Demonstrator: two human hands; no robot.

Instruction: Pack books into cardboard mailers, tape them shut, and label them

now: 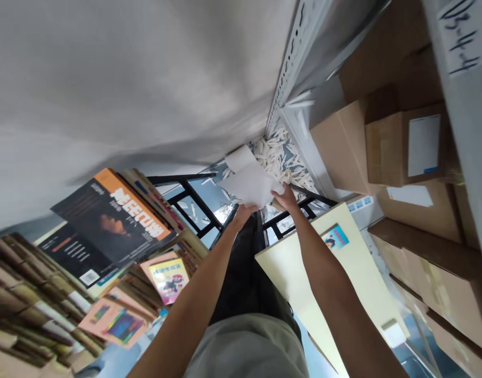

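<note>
Both hands pinch one white sheet of paper [252,185] from below: the left hand [242,212] grips its near edge, the right hand [285,197] its right corner. Held far from the body, the sheet extends away from the fingers, toward scattered white scraps [282,157] beside shelved cardboard boxes [386,147].

**Even daylight, warped edges in head view**

From my remote station I see soft, diffuse light, brightest on the broad pale grey wall [138,79], which shows a faint shadow band along its lower edge. The wide lens bends the grey perforated metal shelf upright [290,58] and smears the stacked brown-spined books [24,304] at lower left. The crumpled white paper sheet [250,184] reads nearly blown out, low in detail.
</note>
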